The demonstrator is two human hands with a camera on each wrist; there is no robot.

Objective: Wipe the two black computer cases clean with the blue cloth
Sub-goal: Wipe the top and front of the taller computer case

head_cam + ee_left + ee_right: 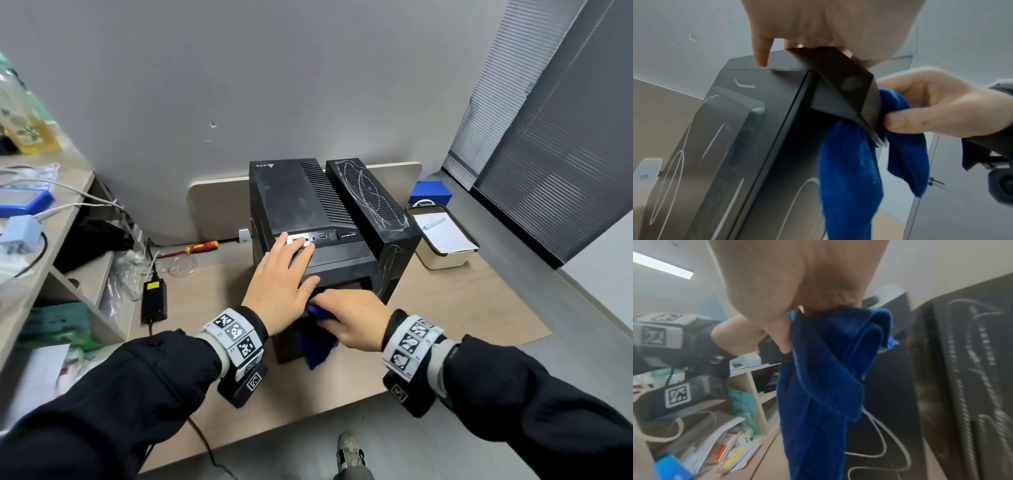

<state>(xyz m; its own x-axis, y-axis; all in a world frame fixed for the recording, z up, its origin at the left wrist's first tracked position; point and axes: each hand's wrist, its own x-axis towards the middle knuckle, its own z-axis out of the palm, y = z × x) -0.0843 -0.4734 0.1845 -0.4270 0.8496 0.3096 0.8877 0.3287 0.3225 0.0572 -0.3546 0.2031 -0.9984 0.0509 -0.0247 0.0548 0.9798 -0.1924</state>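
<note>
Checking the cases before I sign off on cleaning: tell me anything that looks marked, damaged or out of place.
White looping scribble lines mar the narrower black computer case across its perforated top and front, and the wider black computer case's left side shows them too. The right hand grips the blue cloth; the left hand rests open.

Open desk right of the cases, white bin behind.

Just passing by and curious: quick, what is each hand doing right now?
Left hand: open, fingers flat on the left computer case.
Right hand: closed, gripping the blue cloth against that case's front.
</note>
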